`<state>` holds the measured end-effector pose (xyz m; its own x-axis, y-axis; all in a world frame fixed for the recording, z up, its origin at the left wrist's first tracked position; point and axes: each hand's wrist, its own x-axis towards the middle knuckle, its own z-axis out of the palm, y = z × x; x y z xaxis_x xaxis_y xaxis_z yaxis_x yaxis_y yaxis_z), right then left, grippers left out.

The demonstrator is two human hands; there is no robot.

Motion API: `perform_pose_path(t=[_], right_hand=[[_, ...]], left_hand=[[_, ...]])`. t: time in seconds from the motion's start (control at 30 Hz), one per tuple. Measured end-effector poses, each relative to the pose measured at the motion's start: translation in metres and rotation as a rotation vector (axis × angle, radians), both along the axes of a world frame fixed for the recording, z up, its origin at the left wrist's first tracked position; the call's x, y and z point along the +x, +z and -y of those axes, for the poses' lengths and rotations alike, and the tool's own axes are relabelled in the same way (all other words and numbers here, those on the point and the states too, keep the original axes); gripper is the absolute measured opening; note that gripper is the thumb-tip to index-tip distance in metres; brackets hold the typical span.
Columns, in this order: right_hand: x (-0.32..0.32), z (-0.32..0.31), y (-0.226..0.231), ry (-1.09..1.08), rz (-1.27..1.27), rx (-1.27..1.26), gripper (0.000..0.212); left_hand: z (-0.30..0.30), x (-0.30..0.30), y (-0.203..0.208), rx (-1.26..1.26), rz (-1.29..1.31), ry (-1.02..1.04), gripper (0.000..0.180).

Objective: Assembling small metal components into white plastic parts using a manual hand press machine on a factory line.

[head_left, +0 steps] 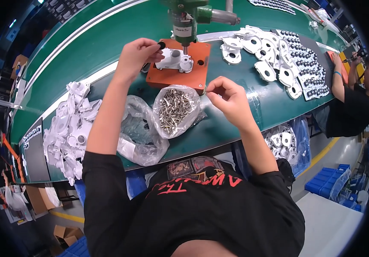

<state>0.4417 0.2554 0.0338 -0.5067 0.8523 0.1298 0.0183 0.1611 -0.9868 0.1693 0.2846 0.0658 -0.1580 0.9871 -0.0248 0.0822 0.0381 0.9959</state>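
Note:
My left hand [139,56] is raised at the left of an orange fixture block [158,79], its fingers closed on a small black round piece [161,45]. On the block lies a white plastic housing [175,59] with a round collar, below the spindle of a green press [186,32]. My right hand [228,97] is by the block's near right corner, thumb and forefinger pinched; anything between them is too small to make out. Between my hands, in front of the block, stands an open clear bag of metal pins [176,109]. Beside it sits another clear bag [139,130], its contents hard to see.
White plastic parts [66,130] are heaped at the left. More white housings [263,53] lie to the right, beside a tray of black-and-white parts [306,64]. Another person's arm [338,79] is at the far right. Blue crates [327,180] stand on the floor.

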Motion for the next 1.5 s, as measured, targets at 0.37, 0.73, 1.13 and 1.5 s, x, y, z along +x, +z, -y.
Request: perform_pose_path(t=[0.37, 0.73, 1.13, 1.5], right_hand=[[0.022, -0.013, -0.017, -0.068, 0.021, 0.035, 0.006], [0.017, -0.025, -0.014, -0.022, 0.023, 0.009, 0.009], [-0.02, -0.093, -0.006, 0.161, 0.014, -0.15, 0.027], [-0.059, -0.148, 0.0, 0.36, 0.148, -0.358, 0.042]], left_hand=[[-0.103, 0.007, -0.001, -0.242, -0.658, -0.597, 0.017], [-0.11, 0.011, -0.012, -0.19, -0.759, -0.673, 0.011], [-0.072, 0.018, -0.017, -0.09, -0.695, -0.439, 0.033], [0.029, 0.027, -0.043, 0.427, -1.029, -0.217, 0.037]])
